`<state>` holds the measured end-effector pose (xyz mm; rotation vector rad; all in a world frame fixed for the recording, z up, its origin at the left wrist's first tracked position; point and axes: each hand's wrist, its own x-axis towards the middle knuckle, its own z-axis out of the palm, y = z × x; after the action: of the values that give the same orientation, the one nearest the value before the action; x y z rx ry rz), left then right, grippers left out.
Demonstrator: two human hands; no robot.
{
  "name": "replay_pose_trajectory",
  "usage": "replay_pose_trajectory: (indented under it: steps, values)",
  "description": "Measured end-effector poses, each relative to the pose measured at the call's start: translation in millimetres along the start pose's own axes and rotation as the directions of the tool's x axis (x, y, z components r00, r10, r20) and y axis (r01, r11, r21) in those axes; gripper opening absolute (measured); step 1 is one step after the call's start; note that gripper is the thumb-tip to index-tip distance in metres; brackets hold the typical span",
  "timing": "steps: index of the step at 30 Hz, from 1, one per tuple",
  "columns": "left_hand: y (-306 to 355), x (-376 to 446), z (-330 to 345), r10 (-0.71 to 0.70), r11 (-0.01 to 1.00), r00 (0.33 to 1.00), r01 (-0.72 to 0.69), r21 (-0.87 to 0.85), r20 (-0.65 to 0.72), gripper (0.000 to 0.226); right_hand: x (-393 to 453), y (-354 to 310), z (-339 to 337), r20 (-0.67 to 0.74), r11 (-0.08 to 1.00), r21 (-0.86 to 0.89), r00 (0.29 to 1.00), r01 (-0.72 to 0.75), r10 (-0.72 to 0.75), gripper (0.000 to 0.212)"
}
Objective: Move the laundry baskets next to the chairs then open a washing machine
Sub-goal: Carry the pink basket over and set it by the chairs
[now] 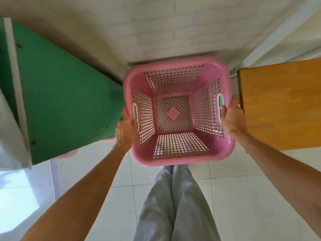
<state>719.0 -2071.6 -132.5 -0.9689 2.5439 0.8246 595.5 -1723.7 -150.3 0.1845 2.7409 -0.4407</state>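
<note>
Head view: left hand [125, 129] and right hand [230, 116] each clench a side handle of the empty pink basket [175, 153], held between green surface [66, 105] and wooden surface [281, 105]. Carrying step; next, probably lower it squarely onto the floor [243, 197].

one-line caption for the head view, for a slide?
Both hands, left and right, grip the side handles of an empty pink laundry basket between a green surface and a wooden surface.
</note>
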Motion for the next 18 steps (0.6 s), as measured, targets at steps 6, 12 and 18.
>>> replay_pose_trajectory:
  steps: [6,12,18]
  values:
    - [5.5,8.5,1.5,-0.039,0.999,0.995,0.038,0.011,0.088,0.063,13.8,-3.5,-3.7,0.198,0.992,-0.004,0.973,-0.123,0.121,0.033]
    - [49.3,-25.6,-50.2,-0.039,0.997,0.986,0.029,0.065,0.164,0.079,-6.1,-19.2,-55.6,0.295,0.995,0.045,0.953,-0.087,0.07,0.036]
    - [127.8,-62.6,-164.1,0.242,0.962,0.956,-0.259,0.089,0.168,0.073,-73.6,-54.9,-184.6,0.246,0.969,0.165,0.959,-0.183,0.139,0.056]
